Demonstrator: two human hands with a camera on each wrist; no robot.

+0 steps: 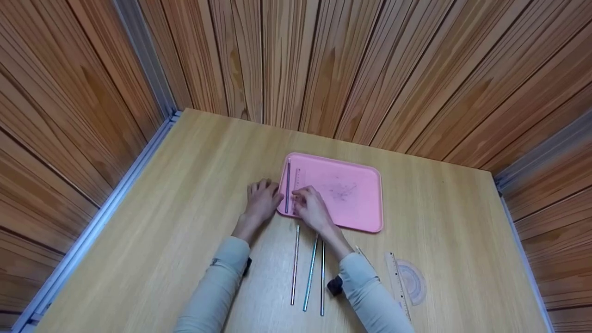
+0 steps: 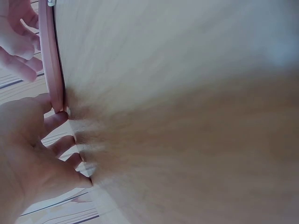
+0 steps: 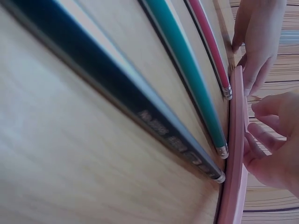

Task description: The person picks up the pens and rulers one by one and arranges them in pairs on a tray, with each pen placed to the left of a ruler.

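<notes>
A pink tray (image 1: 351, 208) lies on the table. Along its left side lie a dark pencil (image 1: 287, 185) and, beside it, a small ruler (image 1: 298, 176). My left hand (image 1: 262, 201) rests at the tray's left edge; in the left wrist view its fingertips (image 2: 70, 140) touch the table and the thumb is at the rim. My right hand (image 1: 312, 208) is over the tray at the ruler's near end, fingers bent and a little apart in the right wrist view. Whether they touch the ruler is hidden by the tray wall (image 3: 237, 140).
In front of the tray lie a red pencil (image 1: 295, 266), a teal pencil (image 1: 311, 273) and a dark pencil (image 1: 323, 280). To the right are a clear ruler (image 1: 396, 277) and a protractor (image 1: 412, 283). Wooden walls (image 1: 286, 64) stand round the table.
</notes>
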